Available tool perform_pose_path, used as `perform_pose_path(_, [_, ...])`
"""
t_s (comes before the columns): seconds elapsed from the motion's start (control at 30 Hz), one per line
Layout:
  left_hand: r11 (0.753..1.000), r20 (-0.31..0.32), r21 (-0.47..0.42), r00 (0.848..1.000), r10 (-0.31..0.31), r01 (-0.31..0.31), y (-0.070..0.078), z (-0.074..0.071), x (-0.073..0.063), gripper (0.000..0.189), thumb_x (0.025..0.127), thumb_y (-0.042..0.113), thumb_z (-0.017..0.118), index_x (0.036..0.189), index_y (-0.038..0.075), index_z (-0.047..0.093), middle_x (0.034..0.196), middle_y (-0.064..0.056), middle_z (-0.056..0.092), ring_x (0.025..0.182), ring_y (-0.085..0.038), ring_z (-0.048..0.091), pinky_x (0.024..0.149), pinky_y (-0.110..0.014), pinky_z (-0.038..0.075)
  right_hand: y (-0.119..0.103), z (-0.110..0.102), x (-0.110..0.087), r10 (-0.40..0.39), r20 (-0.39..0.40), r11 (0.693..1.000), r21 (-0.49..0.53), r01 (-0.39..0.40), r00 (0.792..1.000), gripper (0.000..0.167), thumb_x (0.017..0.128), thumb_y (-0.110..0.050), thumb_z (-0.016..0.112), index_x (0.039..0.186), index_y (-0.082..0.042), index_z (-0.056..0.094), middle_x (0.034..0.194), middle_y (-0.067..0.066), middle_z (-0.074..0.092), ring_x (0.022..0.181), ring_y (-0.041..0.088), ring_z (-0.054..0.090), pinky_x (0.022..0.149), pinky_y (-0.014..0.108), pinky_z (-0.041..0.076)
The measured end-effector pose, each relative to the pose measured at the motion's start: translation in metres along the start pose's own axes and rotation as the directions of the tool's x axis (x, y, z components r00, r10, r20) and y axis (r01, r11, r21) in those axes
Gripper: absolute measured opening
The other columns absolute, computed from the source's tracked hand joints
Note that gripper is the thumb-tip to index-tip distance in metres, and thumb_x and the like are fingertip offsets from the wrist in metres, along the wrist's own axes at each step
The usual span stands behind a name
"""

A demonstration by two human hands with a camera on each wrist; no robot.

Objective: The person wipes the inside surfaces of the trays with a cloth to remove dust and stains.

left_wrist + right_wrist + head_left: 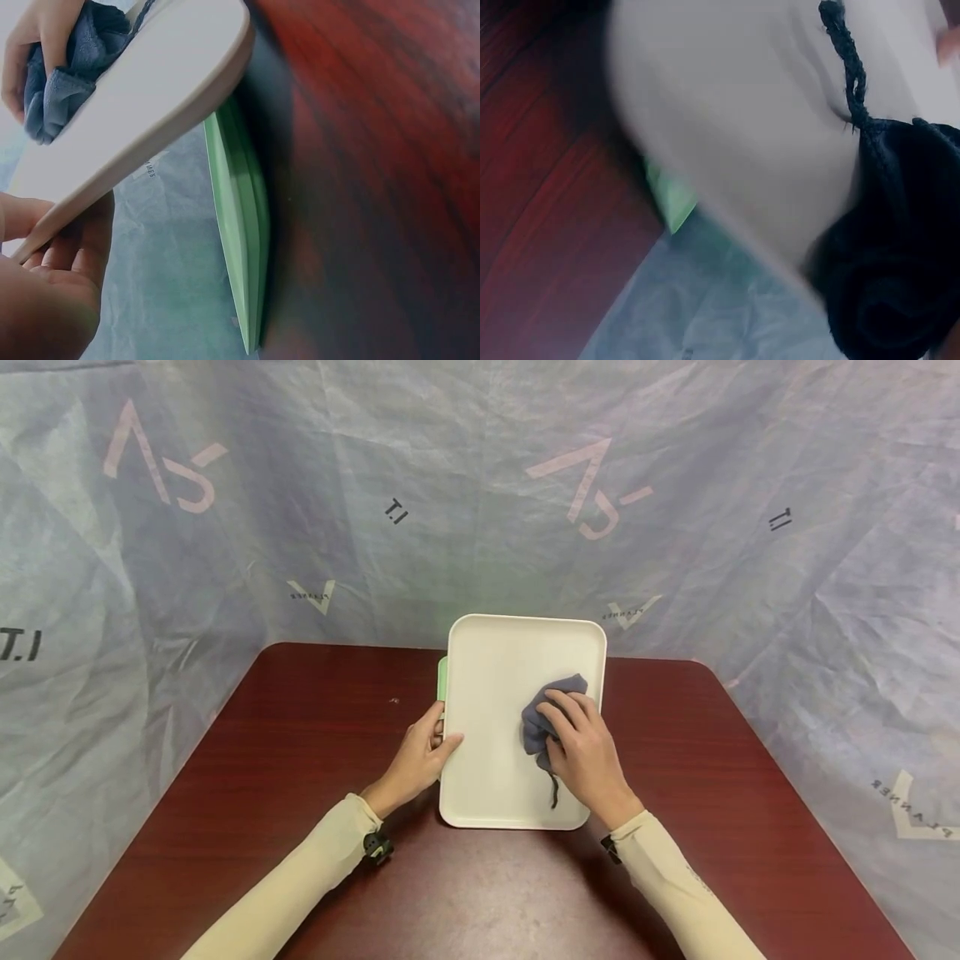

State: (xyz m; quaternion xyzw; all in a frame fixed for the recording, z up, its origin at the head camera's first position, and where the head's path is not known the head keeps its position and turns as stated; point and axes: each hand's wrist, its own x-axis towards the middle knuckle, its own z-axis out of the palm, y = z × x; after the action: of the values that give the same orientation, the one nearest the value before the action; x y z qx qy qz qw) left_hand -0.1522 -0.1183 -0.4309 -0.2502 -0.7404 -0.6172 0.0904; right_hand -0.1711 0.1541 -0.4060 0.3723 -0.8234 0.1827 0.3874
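Observation:
A white rectangular tray (491,693) with rounded corners and a low rim is held up off the table, its inner face toward me. My left hand (415,758) grips its left edge, thumb on the front and fingers behind, as the left wrist view also shows. In my right hand (588,752) is a bunched blue-grey cloth (536,727), pressed on the right part of the tray's face. A dark braided loop (851,71) hangs from the cloth. Behind the tray stands a light green flat object (236,225), mostly hidden in the head view.
The dark red wooden table (315,735) has rounded far corners. Grey printed fabric sheeting (450,527) hangs behind it and along both sides. A tiny pale speck (393,700) lies on the table left of the tray.

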Motion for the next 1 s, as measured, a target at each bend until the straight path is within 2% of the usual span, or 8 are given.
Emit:
perform_pose_path(0.07, [1.000,0.001,-0.008,1.000,-0.001,0.001,-0.007,0.000,0.000,0.039,0.101,-0.004,0.053,0.138,-0.002,0.043,0.114,-0.029,0.066,0.092,-0.035,0.072,0.069,-0.037,0.060,0.005,-0.004,-0.003,0.017,-0.013,1.000,-0.006,-0.017,1.000,0.044,0.078,0.009,0.070,0.120,-0.001,0.065,0.135,0.018,0.057,0.119,0.038,0.050,0.103,0.046,0.041])
perform_pose_path(0.23, [1.000,0.005,-0.015,1.000,-0.012,0.012,-0.006,-0.001,0.001,0.039,0.101,-0.001,0.054,0.139,0.002,0.044,0.115,-0.026,0.067,0.093,-0.034,0.072,0.070,-0.036,0.060,0.015,-0.012,-0.010,0.048,-0.021,0.998,-0.029,-0.049,0.999,0.046,0.078,0.008,0.072,0.123,-0.001,0.064,0.135,0.018,0.056,0.119,0.039,0.049,0.102,0.046,0.041])
perform_pose_path(0.6, [0.999,0.002,-0.008,0.999,-0.040,0.040,-0.004,0.001,-0.001,0.041,0.101,-0.004,0.053,0.140,-0.001,0.042,0.115,-0.027,0.066,0.094,-0.036,0.071,0.070,-0.038,0.060,0.014,-0.010,-0.023,0.055,-0.010,0.998,-0.027,-0.056,0.998,0.046,0.078,0.008,0.071,0.122,-0.001,0.064,0.135,0.018,0.056,0.118,0.039,0.050,0.101,0.048,0.041])
perform_pose_path(0.83, [1.000,0.000,0.001,1.000,-0.018,0.018,0.024,0.000,-0.003,0.041,0.098,-0.011,0.051,0.137,-0.011,0.041,0.113,-0.034,0.064,0.092,-0.042,0.070,0.070,-0.043,0.059,0.010,-0.006,-0.026,0.056,0.011,0.998,-0.019,-0.056,0.998,0.045,0.079,0.008,0.069,0.122,-0.001,0.063,0.136,0.019,0.056,0.118,0.039,0.049,0.100,0.047,0.041])
perform_pose_path(1.0, [1.000,0.004,-0.003,1.000,-0.023,0.023,0.031,0.001,-0.002,0.040,0.097,-0.012,0.052,0.136,-0.011,0.041,0.113,-0.034,0.064,0.093,-0.043,0.070,0.070,-0.043,0.059,0.008,-0.005,-0.023,0.058,0.008,0.998,-0.025,-0.058,0.998,0.046,0.076,0.009,0.071,0.121,-0.001,0.063,0.134,0.019,0.056,0.117,0.039,0.049,0.097,0.048,0.044])
